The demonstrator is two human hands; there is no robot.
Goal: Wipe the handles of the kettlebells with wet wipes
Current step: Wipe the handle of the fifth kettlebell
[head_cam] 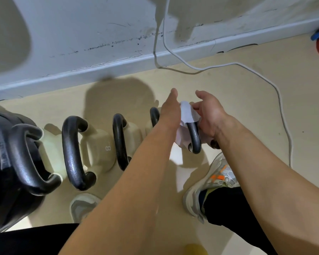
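Right hand [210, 116] curls over the far end of the last kettlebell's handle [194, 138], fingertips pinching the wet wipe [187, 112] that's draped over the handle's top bend. Left hand [170, 113] lies against the wipe's other side, thumb sticking out. Its fingers are hidden, so can't tell if it grips. Wipe's loose tail hangs down inside the loop. This kettlebell sits at the right end of the row on the floor, w/ four other handles [72, 153] to its left. To do it well, IMO: wrap the wipe fully round the bar, squeeze, then slide end to end, incl. both corner bends & the underside. Keep one hand steadying the bell so it doesn't tip toward the shoe [217, 179] just beside it.
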